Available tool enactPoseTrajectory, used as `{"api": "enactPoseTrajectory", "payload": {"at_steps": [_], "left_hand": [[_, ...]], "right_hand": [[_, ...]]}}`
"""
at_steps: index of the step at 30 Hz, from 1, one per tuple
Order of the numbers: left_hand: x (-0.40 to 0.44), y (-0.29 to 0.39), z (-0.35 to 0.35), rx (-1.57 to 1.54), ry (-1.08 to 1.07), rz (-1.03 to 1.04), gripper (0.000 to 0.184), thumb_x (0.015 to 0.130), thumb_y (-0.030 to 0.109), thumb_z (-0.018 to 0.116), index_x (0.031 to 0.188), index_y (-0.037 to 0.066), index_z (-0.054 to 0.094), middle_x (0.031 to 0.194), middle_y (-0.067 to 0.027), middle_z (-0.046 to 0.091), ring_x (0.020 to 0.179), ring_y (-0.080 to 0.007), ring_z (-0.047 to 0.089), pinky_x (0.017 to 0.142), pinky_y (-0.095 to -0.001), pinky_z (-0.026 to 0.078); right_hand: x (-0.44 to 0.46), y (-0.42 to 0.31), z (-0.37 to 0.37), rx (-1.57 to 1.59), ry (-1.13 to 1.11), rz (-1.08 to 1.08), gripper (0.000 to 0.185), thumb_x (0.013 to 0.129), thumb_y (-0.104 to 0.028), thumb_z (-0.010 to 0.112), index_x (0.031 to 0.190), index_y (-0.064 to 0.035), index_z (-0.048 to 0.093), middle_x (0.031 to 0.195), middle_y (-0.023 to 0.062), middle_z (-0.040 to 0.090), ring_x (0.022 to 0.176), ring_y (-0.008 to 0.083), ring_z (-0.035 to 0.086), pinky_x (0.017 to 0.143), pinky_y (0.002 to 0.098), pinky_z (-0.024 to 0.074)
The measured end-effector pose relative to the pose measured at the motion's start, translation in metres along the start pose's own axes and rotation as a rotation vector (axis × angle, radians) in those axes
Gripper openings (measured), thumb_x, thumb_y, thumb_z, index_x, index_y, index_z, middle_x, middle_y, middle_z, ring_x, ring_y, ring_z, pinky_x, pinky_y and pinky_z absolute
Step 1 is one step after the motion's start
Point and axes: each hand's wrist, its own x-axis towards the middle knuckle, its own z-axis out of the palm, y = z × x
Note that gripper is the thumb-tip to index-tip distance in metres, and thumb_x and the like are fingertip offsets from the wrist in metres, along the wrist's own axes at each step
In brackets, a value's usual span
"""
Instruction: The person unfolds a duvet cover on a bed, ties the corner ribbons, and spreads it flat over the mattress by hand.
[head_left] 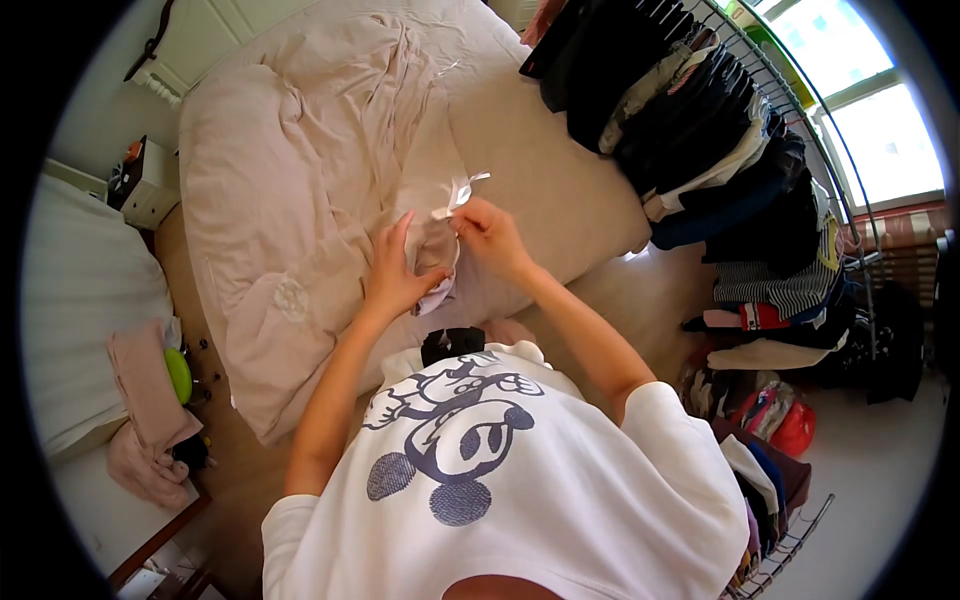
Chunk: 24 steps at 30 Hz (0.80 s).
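Over the near edge of the bed, both hands are at a small pale pink cloth piece, whose exact kind I cannot make out. White strips like labels stick up from its top edge. My right hand is closed, pinching that edge between thumb and fingertips just below the strips. On the other side my left hand grips the cloth, its thumb lying across the lower part and its fingers pointing up. A lilac-pink part of the cloth hangs beneath the left thumb.
A rumpled pale pink duvet covers the bed's left, beside the beige sheet. To the right stands a rack with many hanging clothes, near a window. A chair-like seat with pink cloth is at the left.
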Motion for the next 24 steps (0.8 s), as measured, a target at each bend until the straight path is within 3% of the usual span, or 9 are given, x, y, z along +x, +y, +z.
{"api": "enactPoseTrajectory", "payload": {"at_steps": [1,2,4,6,10,13,16,19,24], "left_hand": [[0.004,0.014,-0.007,-0.083,0.003,0.018,0.065,0.07,0.012,0.077,0.128,0.008,0.048,0.105,-0.0145,0.062,0.092,-0.0258,0.061,0.084,-0.0319,0.048],[0.005,0.015,-0.009,-0.189,-0.006,-0.004,0.044,0.071,0.01,0.075,0.112,0.008,0.059,0.091,-0.0095,0.064,0.079,-0.0211,0.061,0.071,-0.0296,0.047],[0.001,0.026,-0.02,-0.215,-0.076,-0.01,0.035,0.072,0.01,0.074,0.104,0.004,0.061,0.085,-0.0124,0.063,0.076,-0.0245,0.061,0.068,-0.0328,0.047],[-0.013,0.036,-0.027,-0.273,-0.071,-0.028,0.019,0.074,0.007,0.07,0.09,0.001,0.063,0.074,-0.0126,0.06,0.065,-0.0232,0.058,0.058,-0.0316,0.043],[-0.042,0.027,-0.034,-0.239,-0.114,0.035,0.014,0.076,0.006,0.07,0.087,0.0,0.066,0.073,-0.0105,0.058,0.061,-0.0201,0.054,0.055,-0.0288,0.041],[-0.067,0.027,-0.033,-0.381,-0.08,0.058,0.012,0.078,0.004,0.07,0.089,0.0,0.067,0.073,-0.009,0.058,0.06,-0.0179,0.054,0.055,-0.0281,0.041],[-0.088,0.026,-0.035,-0.469,-0.101,0.044,0.012,0.08,0.0,0.067,0.092,-0.002,0.068,0.076,-0.0083,0.06,0.064,-0.0169,0.059,0.058,-0.0271,0.046],[-0.1,0.041,-0.044,-0.502,-0.119,0.026,0.012,0.081,-0.004,0.064,0.093,-0.003,0.067,0.079,-0.0083,0.061,0.069,-0.0175,0.065,0.063,-0.026,0.051],[-0.111,0.046,-0.045,-0.451,-0.146,0.054,0.014,0.082,-0.006,0.062,0.095,-0.004,0.066,0.081,-0.0088,0.062,0.074,-0.0185,0.068,0.067,-0.0268,0.054]], "right_hand": [[-0.006,-0.017,0.008,-0.048,-0.014,-0.122,0.009,0.084,-0.002,0.064,0.093,-0.0002,0.063,0.075,0.0085,0.06,0.068,0.0192,0.058,0.064,0.0312,0.0472],[-0.012,-0.033,0.014,-0.055,-0.025,-0.152,0.01,0.083,-0.002,0.065,0.092,0.0004,0.063,0.076,0.0094,0.06,0.068,0.0206,0.058,0.065,0.031,0.0468],[-0.024,-0.054,0.022,-0.07,-0.049,-0.206,0.01,0.081,-0.002,0.066,0.09,0.0016,0.064,0.077,0.0112,0.06,0.069,0.0235,0.057,0.065,0.0304,0.0462],[-0.034,-0.062,0.018,-0.033,-0.109,-0.183,0.008,0.083,-0.003,0.065,0.091,0.0015,0.064,0.08,0.0085,0.061,0.074,0.0168,0.058,0.065,0.0286,0.047],[-0.051,-0.044,0.009,0.044,-0.168,0.186,0.008,0.085,-0.005,0.063,0.091,0.001,0.066,0.081,0.0085,0.064,0.071,0.014,0.06,0.065,0.0285,0.0482],[-0.038,-0.011,0.013,-0.019,-0.024,0.381,0.013,0.083,-0.012,0.063,0.084,0.0003,0.068,0.075,0.0124,0.066,0.065,0.0219,0.062,0.062,0.0309,0.0487],[-0.009,0.014,0.024,-0.337,-0.028,0.359,0.025,0.083,-0.022,0.065,0.089,0.001,0.068,0.074,0.0111,0.067,0.071,0.0175,0.066,0.065,0.03,0.0506],[0.021,0.034,0.049,-0.57,-0.002,0.434,0.036,0.073,-0.034,0.071,0.084,0.0001,0.069,0.076,0.0138,0.068,0.075,0.0258,0.068,0.067,0.035,0.0522],[0.048,0.047,0.078,-0.988,-0.331,0.528,0.034,0.069,-0.033,0.071,0.079,-0.0003,0.069,0.079,0.0159,0.069,0.077,0.0325,0.067,0.068,0.0399,0.0535]]}}
